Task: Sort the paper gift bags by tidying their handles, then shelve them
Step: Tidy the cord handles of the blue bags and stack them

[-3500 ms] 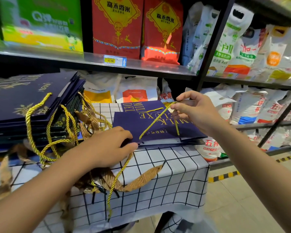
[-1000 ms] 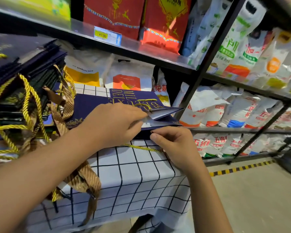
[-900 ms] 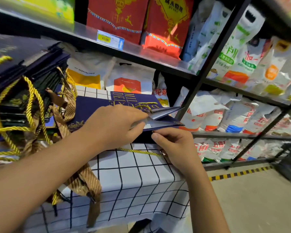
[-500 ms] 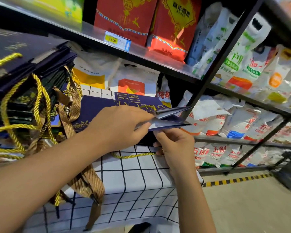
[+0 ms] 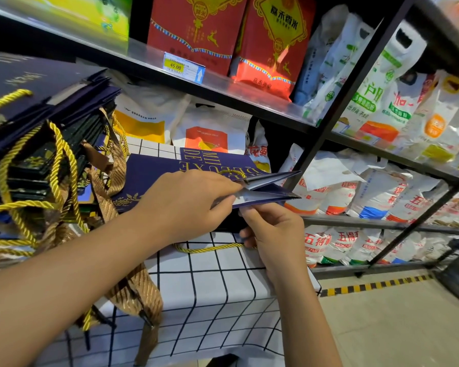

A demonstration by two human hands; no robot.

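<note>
Pinching the flat navy gift bag (image 5: pixel 154 172) at its gaping mouth with my left hand (image 5: pixel 186 205), just above my right hand (image 5: pixel 273 231) gripping the limp gold cord handle (image 5: pixel 210 249), I judge the paper light, creasable.

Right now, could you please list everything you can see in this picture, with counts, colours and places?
gift bag: one, navy with gold lettering, flat on the table, mouth held open
gold cord handle: one, trailing below the bag's mouth
stacked gift bags: many, navy, gold cord and brown ribbon handles, left
tablecloth: one, white with black grid
red boxes: two, upper shelf
price tag: one, yellow and white, shelf edge
sacks: many, mostly white, lower and right shelves
left hand: grips the bag's mouth
right hand: below the mouth, pinches the cord
</note>
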